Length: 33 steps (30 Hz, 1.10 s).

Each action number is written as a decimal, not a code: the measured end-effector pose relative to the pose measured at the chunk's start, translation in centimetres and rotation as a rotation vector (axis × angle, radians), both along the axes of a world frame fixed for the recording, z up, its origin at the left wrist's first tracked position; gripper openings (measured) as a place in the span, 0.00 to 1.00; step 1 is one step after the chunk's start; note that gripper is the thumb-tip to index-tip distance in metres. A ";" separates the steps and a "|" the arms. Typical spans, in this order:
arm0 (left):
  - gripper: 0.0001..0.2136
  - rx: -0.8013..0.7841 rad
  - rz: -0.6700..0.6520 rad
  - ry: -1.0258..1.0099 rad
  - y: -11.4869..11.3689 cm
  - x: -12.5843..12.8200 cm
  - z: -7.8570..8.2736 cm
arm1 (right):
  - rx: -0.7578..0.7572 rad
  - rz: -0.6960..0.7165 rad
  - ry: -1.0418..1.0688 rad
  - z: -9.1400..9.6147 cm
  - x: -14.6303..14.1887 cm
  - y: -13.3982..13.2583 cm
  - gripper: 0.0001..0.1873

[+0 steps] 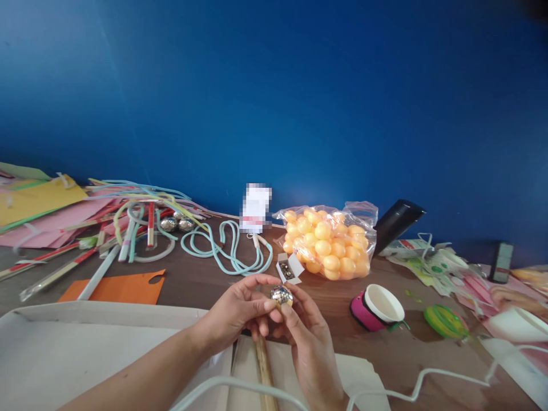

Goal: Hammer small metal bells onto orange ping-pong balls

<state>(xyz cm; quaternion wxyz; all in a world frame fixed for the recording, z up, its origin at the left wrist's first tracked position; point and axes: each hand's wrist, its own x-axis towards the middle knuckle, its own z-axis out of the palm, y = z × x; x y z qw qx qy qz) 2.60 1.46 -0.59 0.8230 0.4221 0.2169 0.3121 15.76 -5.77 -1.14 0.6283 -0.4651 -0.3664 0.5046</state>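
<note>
A shiny silver ball (281, 294) is pinched between the fingers of both hands near the middle of the table. My left hand (242, 305) grips it from the left, thumb against its lower side. From the right, my right hand (309, 328) closes on the same ball, its thumb at the front. Just beneath the hands lies a wooden stick (266, 371); I cannot tell whether any finger touches it. Beyond my fingertips stands a small open white box (294, 266) with little metal pieces inside.
Behind sit a bag of orange balls (323, 245), a light-blue rope (214, 257) and more silver balls (169, 224). A pink-and-white cup (374, 314) and green lid (445, 321) stand right. A white tray (141, 311) lies left. Another person's hand (516, 301) shows far right.
</note>
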 end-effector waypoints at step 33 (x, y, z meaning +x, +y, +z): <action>0.16 0.031 -0.070 0.031 0.0 -0.4 0.5 | 0.059 0.005 -0.003 0.4 -0.1 -0.4 0.16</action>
